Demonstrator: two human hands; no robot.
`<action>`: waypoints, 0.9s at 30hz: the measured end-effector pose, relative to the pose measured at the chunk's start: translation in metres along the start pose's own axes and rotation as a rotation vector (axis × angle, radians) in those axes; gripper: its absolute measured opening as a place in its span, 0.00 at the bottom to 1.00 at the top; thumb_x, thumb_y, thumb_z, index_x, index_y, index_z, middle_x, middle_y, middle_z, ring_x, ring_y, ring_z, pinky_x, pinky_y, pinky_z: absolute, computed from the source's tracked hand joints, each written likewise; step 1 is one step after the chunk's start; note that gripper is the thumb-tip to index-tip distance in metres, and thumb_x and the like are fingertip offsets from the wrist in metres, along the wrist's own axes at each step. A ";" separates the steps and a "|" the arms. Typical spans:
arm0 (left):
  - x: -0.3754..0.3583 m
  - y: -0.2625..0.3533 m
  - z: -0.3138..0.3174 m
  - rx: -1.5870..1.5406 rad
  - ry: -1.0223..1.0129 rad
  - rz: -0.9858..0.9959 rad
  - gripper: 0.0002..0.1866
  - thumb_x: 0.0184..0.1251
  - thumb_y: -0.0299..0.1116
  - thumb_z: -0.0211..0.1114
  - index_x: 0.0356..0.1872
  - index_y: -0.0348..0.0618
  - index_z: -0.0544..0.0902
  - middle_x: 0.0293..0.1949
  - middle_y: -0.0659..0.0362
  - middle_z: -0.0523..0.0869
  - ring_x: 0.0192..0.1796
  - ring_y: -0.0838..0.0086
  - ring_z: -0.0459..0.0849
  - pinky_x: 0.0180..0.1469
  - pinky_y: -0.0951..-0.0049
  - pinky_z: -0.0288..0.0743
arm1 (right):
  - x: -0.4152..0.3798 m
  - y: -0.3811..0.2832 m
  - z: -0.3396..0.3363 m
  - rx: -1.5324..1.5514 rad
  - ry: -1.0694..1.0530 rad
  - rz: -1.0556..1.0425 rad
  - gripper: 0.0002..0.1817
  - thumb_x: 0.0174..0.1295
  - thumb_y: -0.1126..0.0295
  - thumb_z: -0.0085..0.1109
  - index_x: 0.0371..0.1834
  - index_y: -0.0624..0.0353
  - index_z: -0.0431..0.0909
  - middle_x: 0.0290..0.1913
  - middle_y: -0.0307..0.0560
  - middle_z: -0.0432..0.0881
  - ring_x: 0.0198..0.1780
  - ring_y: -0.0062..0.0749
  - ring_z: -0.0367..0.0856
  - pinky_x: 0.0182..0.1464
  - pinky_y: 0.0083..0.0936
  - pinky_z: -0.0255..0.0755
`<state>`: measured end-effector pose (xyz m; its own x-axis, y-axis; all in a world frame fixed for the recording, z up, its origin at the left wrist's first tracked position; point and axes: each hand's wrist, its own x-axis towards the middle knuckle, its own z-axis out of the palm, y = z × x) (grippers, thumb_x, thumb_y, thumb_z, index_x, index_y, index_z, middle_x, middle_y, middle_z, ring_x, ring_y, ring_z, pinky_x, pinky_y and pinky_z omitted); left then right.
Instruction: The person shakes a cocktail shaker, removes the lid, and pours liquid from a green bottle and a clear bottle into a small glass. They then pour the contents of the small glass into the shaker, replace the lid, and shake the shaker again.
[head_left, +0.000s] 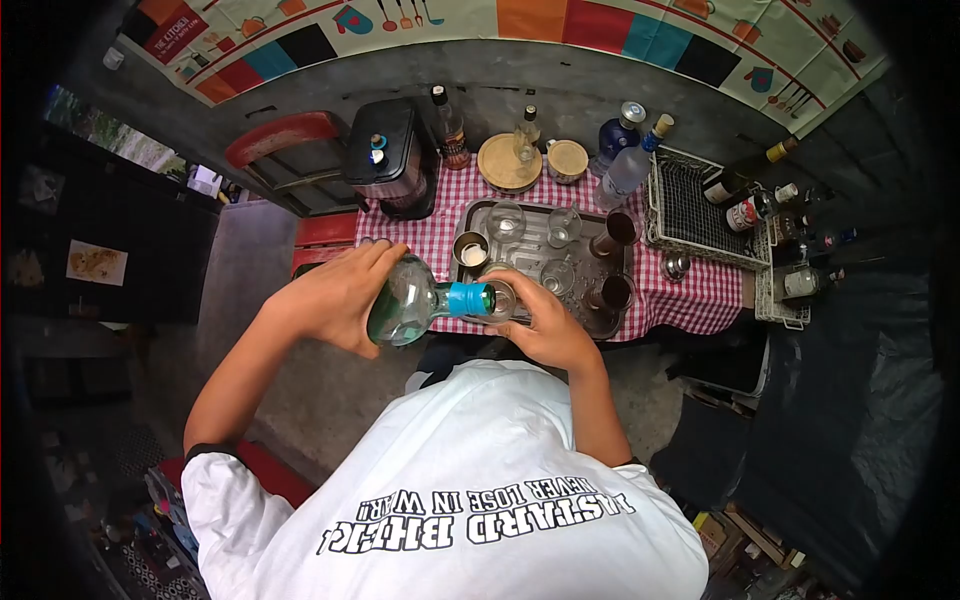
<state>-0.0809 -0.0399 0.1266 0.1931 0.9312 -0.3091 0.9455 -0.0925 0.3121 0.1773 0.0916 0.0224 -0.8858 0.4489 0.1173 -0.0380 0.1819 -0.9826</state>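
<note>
My left hand is wrapped round a clear greenish bottle with a blue neck band. The bottle is tipped on its side, its mouth pointing right. My right hand grips a small clear glass right at the bottle's mouth; whether liquid flows is too small to tell. Behind them lies a metal tray with a metal cup holding something pale. Clear glass cups and dark brown glasses also stand on this tray.
A black dispenser stands at the back left on the checked cloth. Bottles and round wooden lids line the back. At right, a wire basket has several bottles beside it. A red chair is at left.
</note>
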 end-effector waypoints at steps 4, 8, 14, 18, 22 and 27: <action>-0.001 0.003 -0.005 0.018 -0.016 -0.009 0.60 0.29 0.43 0.79 0.69 0.26 0.60 0.61 0.38 0.72 0.63 0.47 0.74 0.68 0.58 0.68 | 0.002 0.001 0.000 -0.011 -0.011 -0.020 0.30 0.56 0.74 0.71 0.62 0.58 0.71 0.55 0.51 0.80 0.57 0.43 0.80 0.60 0.35 0.71; -0.002 0.002 -0.004 0.067 -0.005 -0.009 0.60 0.29 0.43 0.79 0.69 0.26 0.61 0.62 0.37 0.71 0.65 0.47 0.73 0.69 0.58 0.68 | 0.003 0.002 0.001 0.009 -0.011 -0.021 0.29 0.56 0.75 0.71 0.62 0.59 0.71 0.55 0.51 0.80 0.58 0.43 0.80 0.60 0.35 0.70; -0.001 0.006 -0.010 0.057 -0.027 -0.028 0.59 0.28 0.42 0.79 0.69 0.26 0.61 0.62 0.38 0.71 0.66 0.48 0.73 0.69 0.59 0.68 | 0.003 0.004 0.000 0.013 -0.011 -0.012 0.29 0.56 0.75 0.70 0.62 0.58 0.71 0.55 0.51 0.81 0.57 0.42 0.80 0.60 0.34 0.70; 0.002 0.005 -0.008 0.058 -0.038 -0.017 0.59 0.28 0.43 0.79 0.68 0.26 0.62 0.60 0.39 0.72 0.63 0.48 0.74 0.68 0.59 0.69 | 0.001 0.001 -0.001 0.006 -0.012 -0.009 0.29 0.57 0.75 0.70 0.62 0.58 0.71 0.55 0.50 0.81 0.57 0.41 0.80 0.60 0.34 0.71; 0.004 0.006 -0.008 0.054 -0.048 -0.011 0.59 0.27 0.44 0.79 0.67 0.25 0.62 0.60 0.38 0.72 0.62 0.49 0.75 0.67 0.59 0.70 | 0.000 0.002 -0.002 0.010 -0.005 -0.009 0.28 0.57 0.75 0.71 0.62 0.58 0.71 0.55 0.49 0.81 0.57 0.40 0.81 0.59 0.33 0.71; 0.007 0.009 -0.012 0.055 -0.062 -0.016 0.59 0.27 0.44 0.79 0.67 0.24 0.62 0.59 0.39 0.73 0.62 0.49 0.75 0.67 0.59 0.70 | -0.001 0.004 -0.002 0.011 0.010 -0.030 0.29 0.56 0.75 0.71 0.62 0.57 0.71 0.55 0.48 0.81 0.57 0.39 0.81 0.59 0.33 0.71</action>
<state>-0.0739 -0.0305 0.1379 0.1918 0.9092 -0.3696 0.9613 -0.0981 0.2576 0.1792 0.0932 0.0185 -0.8797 0.4520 0.1479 -0.0693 0.1859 -0.9801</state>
